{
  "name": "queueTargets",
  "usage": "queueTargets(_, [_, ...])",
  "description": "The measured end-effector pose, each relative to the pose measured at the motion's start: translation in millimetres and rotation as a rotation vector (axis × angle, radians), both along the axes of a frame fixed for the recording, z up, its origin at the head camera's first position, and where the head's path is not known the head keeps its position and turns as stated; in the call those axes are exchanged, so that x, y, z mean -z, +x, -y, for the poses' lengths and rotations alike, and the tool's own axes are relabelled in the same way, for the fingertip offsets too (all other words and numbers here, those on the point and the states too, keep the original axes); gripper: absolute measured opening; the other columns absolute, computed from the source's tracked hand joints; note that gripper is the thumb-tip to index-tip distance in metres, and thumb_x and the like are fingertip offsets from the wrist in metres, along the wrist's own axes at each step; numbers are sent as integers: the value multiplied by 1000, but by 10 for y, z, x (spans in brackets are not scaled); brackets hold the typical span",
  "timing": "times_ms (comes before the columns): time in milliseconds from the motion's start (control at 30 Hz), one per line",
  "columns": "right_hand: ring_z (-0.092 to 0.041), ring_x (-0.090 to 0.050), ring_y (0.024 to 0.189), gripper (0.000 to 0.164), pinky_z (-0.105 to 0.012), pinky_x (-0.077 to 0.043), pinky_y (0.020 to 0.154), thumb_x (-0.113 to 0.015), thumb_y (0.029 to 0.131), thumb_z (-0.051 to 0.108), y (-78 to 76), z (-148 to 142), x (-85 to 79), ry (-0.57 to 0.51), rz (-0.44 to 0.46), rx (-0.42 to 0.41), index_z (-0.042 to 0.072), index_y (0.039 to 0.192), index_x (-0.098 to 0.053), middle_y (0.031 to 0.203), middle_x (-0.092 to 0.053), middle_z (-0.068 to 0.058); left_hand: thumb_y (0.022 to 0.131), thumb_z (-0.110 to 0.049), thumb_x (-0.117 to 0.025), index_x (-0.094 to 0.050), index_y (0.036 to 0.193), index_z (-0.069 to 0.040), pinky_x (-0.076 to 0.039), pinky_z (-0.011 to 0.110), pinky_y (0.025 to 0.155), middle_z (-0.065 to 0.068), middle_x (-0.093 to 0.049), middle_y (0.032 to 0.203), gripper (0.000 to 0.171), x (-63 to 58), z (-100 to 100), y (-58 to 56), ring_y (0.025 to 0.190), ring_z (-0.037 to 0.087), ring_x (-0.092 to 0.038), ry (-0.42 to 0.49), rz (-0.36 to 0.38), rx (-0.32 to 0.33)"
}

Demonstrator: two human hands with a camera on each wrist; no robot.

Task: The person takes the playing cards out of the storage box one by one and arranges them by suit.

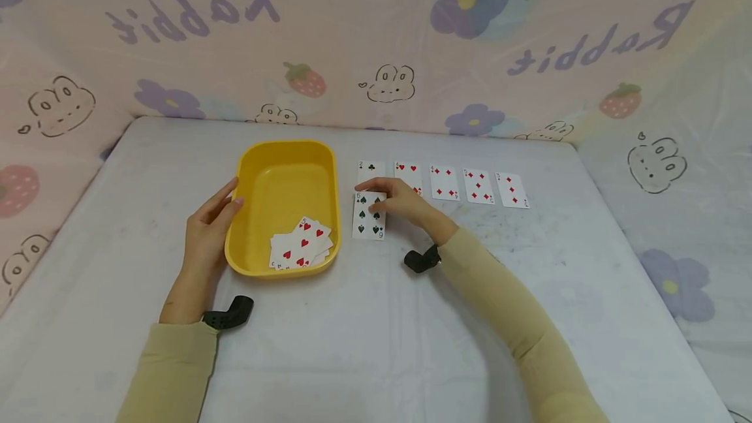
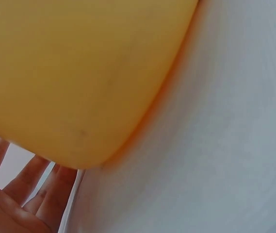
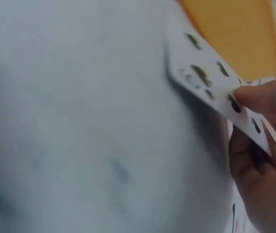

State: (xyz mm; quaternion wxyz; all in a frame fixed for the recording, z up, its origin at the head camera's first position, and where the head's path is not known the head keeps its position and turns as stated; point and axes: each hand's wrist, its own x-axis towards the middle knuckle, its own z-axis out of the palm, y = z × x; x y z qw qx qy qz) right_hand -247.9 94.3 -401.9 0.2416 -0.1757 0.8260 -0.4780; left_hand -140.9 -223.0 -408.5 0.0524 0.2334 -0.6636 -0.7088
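Note:
My right hand (image 1: 402, 202) pinches a six of spades (image 1: 362, 222), thumb on its face and fingers beneath it. In the right wrist view the card (image 3: 210, 77) slants over the white cloth. Just behind it lies a two of clubs (image 1: 371, 166), partly covered by the hand. My left hand (image 1: 207, 230) holds the left rim of a yellow plastic tray (image 1: 337, 207), thumb tip over the edge. Several cards, a five of hearts (image 1: 304, 242) on top, lie loosely piled in the tray's near right corner.
Right of the two of clubs, a row holds a four of hearts (image 1: 409, 178), a four of diamonds (image 1: 444, 183) and two more diamond cards (image 1: 478, 186). A white cloth (image 1: 352, 358) covers the table. Printed fabric (image 1: 352, 31) hangs behind and at the sides.

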Motion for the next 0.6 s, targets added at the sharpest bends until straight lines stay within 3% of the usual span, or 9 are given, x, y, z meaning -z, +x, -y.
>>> queueTargets(167, [-21, -52, 118, 45, -37, -37, 110, -65, 84, 3, 55, 23, 15, 98, -120, -26, 10, 127, -61, 132, -60, -6, 86, -41, -68, -59, 129, -39, -47, 3, 77, -3, -47, 138, 44, -9, -9, 0, 113, 8, -43, -10, 10, -2])
queueTargets(333, [-21, -49, 124, 44, -38, -34, 112, -67, 84, 4, 90, 47, 38, 173, -207, -14, 10, 127, -61, 133, -59, -5, 88, -41, -67, -59, 130, -40, -46, 2, 77, 0, -44, 144, 43, -17, -11, 2, 117, 8, -42, -31, 15, 2])
queueTargets(600, [-26, -52, 121, 43, -39, -39, 109, -70, 83, 4, 131, 55, 22, 182, -350, -76, 2, 125, -61, 127, -61, -11, 88, -42, -67, -58, 130, -40, -46, 2, 78, 1, -44, 145, 44, -10, -3, 10, 117, 8, -42, -39, 4, 11])
